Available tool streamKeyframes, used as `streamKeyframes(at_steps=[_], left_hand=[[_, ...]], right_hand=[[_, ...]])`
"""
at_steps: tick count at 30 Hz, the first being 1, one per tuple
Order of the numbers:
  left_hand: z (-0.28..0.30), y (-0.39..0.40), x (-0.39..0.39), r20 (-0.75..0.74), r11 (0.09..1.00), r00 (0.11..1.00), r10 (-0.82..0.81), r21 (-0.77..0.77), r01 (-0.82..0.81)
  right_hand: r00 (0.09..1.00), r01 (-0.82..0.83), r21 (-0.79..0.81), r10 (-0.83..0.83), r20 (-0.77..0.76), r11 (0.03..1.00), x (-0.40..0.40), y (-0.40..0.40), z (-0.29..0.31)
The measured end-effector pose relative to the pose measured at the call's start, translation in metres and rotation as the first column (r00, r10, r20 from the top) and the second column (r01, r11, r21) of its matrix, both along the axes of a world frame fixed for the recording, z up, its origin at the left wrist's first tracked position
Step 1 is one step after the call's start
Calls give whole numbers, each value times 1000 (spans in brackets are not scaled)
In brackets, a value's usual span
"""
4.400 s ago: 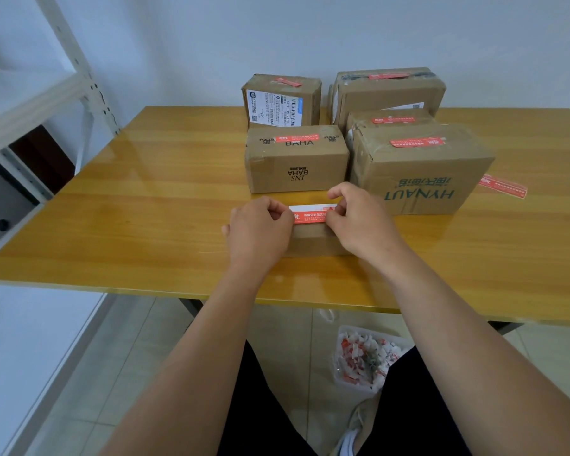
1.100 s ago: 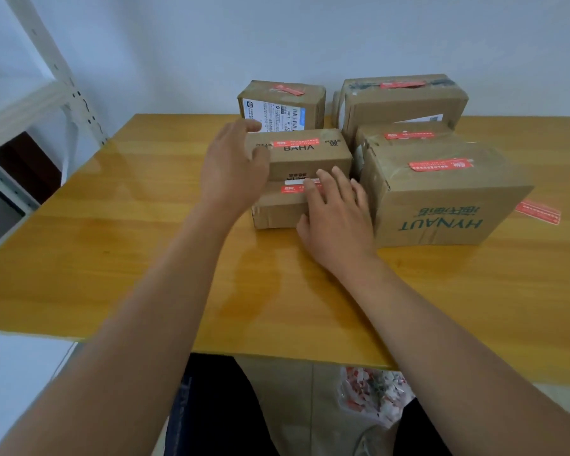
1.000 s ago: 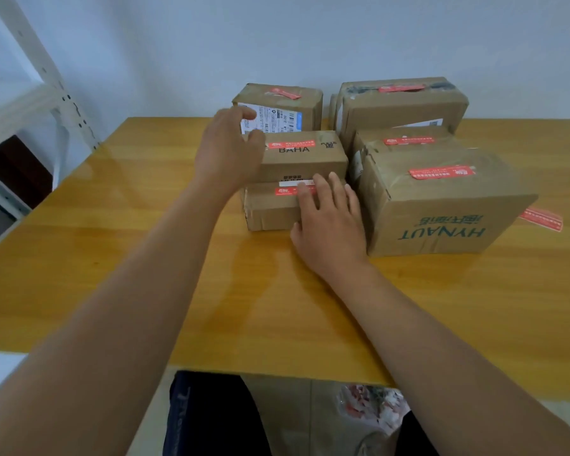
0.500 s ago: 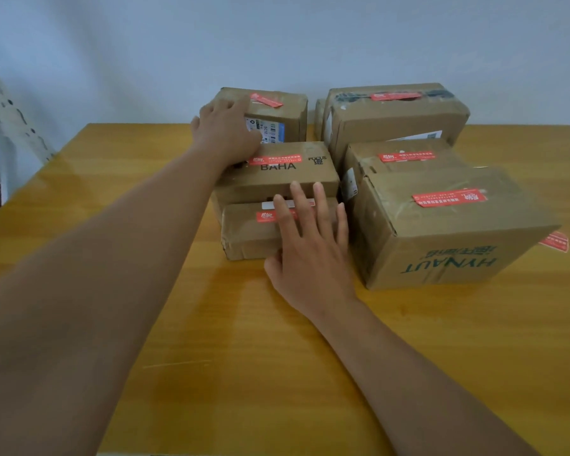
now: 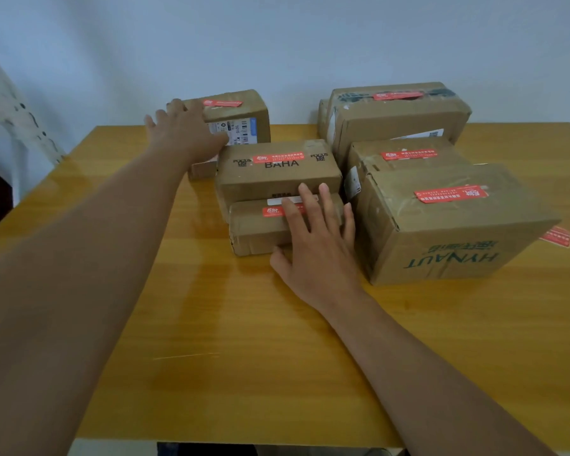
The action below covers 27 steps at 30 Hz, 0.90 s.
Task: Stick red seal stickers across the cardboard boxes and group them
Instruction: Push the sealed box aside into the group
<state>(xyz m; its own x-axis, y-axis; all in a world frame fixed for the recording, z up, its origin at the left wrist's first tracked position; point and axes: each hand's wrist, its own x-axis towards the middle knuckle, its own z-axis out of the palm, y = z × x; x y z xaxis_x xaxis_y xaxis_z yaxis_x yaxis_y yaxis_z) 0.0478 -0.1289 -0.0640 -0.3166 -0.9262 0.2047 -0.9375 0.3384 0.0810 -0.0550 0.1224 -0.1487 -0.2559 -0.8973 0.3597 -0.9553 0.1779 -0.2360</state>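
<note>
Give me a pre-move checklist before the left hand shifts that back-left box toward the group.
1. Left hand on the back-left box: ok, it touches the box's left side, fingers spread.
2. Seal on that box: ok, a red sticker lies on top.
3. Right hand steadies the small front box: ok, flat on it.
4. Path toward the group: cannot tell; a small box sits partly hidden under the left hand.
5. BAHA box sealed: ok.
6. Loose sticker on the table: not ok, unused beside the HYNAUT box.
</note>
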Motion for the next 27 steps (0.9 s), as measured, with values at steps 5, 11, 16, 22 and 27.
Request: streamKeyframes(at_steps=[5,11,16,22,27], left_hand=[[3,-2,23,-20,994,994,112,9,-112],[-2,16,43,-89,991,989,121,67,-115],[-2,68,63,-176,973,957,229,74,-219],[-1,119,109,-105,943,938,331,77,-324],[-1,159,140,-46,951,953,299,94,-294]], right_hand=[[1000,-12,-34,11,-14,999,-2,-2,-2],[999,-20,-183,12,-43,983,-5,-5,-11],[988,-75,-341,25,-151,937,5,2,-7],[984,-160,-115,149,-101,980,10,6,-1],[977,-179,69,169,131,981,5,9,4]])
